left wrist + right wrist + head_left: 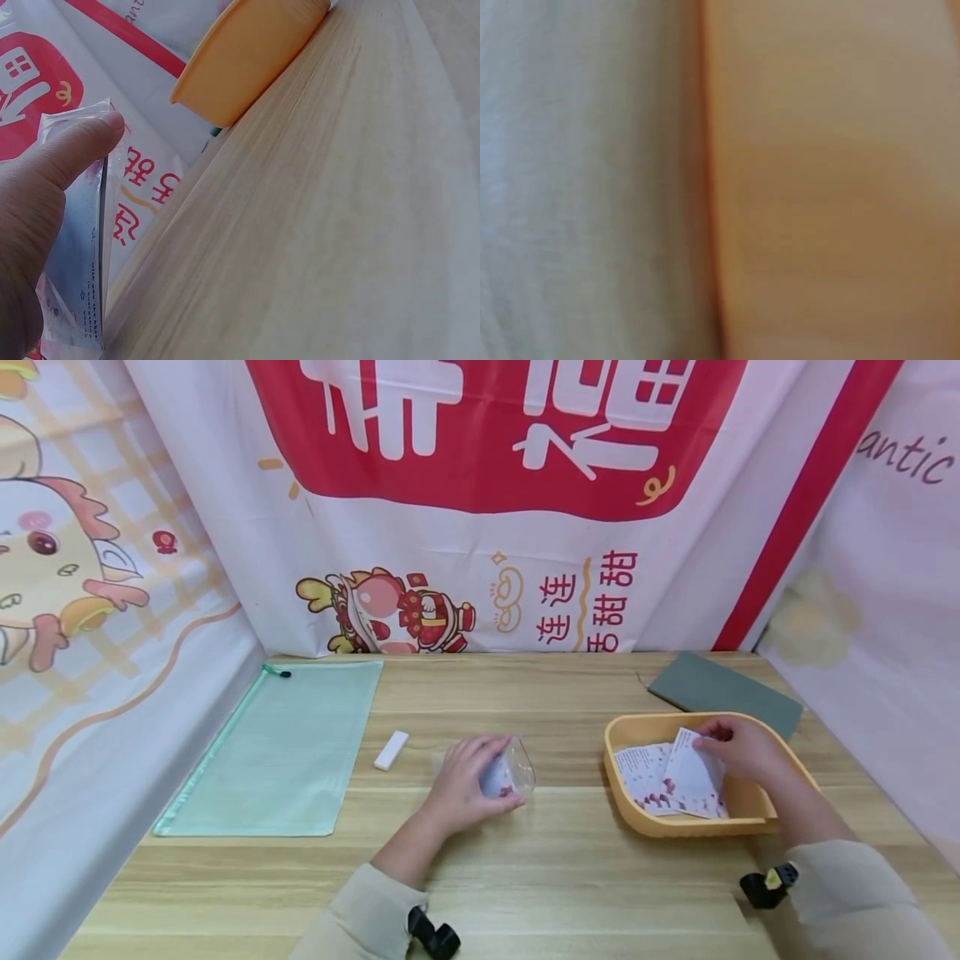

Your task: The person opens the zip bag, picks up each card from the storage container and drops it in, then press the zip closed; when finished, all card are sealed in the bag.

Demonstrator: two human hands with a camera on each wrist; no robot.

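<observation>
In the head view my left hand [467, 787] grips a clear plastic sleeve [522, 767] at mid-table, its mouth facing right. Printed cards [75, 259] show inside it in the left wrist view, where the thumb lies along the sleeve's edge. Over on the right, my right hand [744, 750] reaches into a yellow basket [656, 824] and pinches the top of a white card [692, 775] between thumb and fingers. More white cards [641, 768] with small red prints lie beside it in the basket. The right wrist view is blurred and hides the hand.
A mint-green zip pouch [277, 752] lies flat at the left. Between it and my left hand is a small white block [392, 751]. Behind the basket rests a dark green flat board [723, 689]. Printed cloths [480, 585] hang around the wooden table [570, 885].
</observation>
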